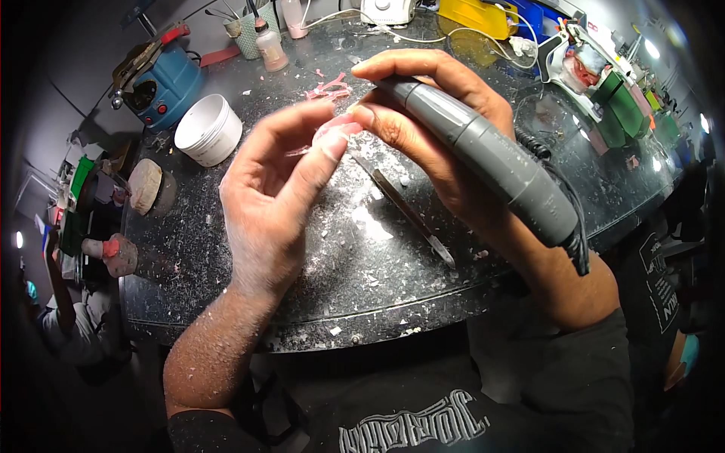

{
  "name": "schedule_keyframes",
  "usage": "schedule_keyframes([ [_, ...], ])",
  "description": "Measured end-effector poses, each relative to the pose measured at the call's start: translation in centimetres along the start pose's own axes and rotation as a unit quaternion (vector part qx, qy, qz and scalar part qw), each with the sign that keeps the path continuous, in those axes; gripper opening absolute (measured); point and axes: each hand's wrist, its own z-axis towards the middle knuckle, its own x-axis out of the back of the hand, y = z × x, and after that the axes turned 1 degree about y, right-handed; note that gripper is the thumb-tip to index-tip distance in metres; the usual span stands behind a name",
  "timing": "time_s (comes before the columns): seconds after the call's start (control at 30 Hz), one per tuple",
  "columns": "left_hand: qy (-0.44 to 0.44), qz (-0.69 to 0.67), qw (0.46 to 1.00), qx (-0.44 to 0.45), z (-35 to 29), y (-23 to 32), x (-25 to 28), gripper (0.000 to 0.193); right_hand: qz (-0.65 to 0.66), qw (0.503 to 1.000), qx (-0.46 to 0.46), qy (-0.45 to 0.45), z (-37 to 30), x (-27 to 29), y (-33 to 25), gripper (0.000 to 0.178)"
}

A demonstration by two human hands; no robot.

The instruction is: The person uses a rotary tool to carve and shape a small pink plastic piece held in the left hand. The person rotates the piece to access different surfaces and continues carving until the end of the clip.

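- Powder-dusted left hand (268, 181): pinches a curved, translucent pink piece (337, 133) between thumb and fingers, above the middle of the glossy black, chip-strewn tabletop (332, 294).
- Right hand (445, 113): wrapped round a smooth grey cylindrical handpiece (483, 151) with a coiled black cord (535, 145).
- Near: a slim, silvery-ended tool (411, 215) lying slantwise.
- Left: a ribbed, round white tub (211, 134).

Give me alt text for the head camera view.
A person's left hand pinches a small translucent pink piece beside the right hand, which grips a grey corded handpiece. A slim tool and white tub sit on the speckled black workbench.
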Motion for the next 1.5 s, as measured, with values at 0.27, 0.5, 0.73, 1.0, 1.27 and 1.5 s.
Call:
schedule_keyframes([
  [0.27, -0.039, -0.209, 0.97, 0.122, -0.1, -1.1, 0.1, 0.028, 0.117, 0.989, -0.083, 0.031, 0.2, -0.1, -0.6, 0.03],
  [0.5, -0.026, -0.234, 0.965, 0.118, -0.2, -1.4, -0.1, 0.028, 0.125, 0.99, -0.059, 0.028, -0.5, -0.4, -0.9, 0.027],
  [0.73, -0.03, -0.239, 0.964, 0.112, -0.3, -1.3, -0.2, 0.025, 0.022, 0.999, -0.034, 0.012, -1.0, 0.1, -1.3, 0.023],
  [1.0, -0.005, -0.171, 0.982, 0.081, -0.4, -1.1, -0.5, 0.02, 0.024, 0.999, -0.037, 0.02, -0.9, -0.4, -0.8, 0.019],
  [1.27, 0.014, -0.095, 0.992, 0.082, -0.7, -0.4, -0.4, 0.017, 0.042, 0.999, -0.03, 0.011, -1.2, -0.5, -0.2, 0.017],
  [1.5, 0.016, -0.11, 0.991, 0.068, -0.8, -0.6, -0.5, 0.018, 0.075, 0.996, -0.042, 0.02, -1.2, -0.8, -0.4, 0.016],
])
